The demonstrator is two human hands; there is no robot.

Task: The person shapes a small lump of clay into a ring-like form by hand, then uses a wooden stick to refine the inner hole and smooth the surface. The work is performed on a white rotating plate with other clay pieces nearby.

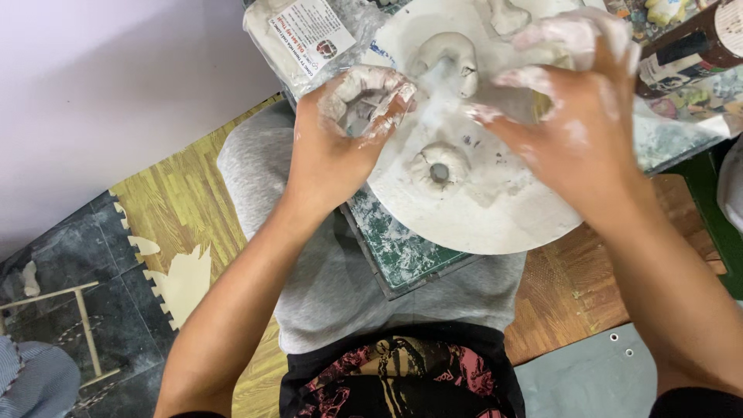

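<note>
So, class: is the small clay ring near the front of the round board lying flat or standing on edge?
Flat. The clay ring lies on the round board with its hole facing up.

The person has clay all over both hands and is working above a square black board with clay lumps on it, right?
Not quite. The board is round and white, not square and black, as the head view shows. The rest holds: both the left hand and right hand are smeared with clay, above clay lumps on it.

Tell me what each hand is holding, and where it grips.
Left hand cups a small clay lump in its curled fingers. Right hand is blurred; any hold can't be told.
</note>
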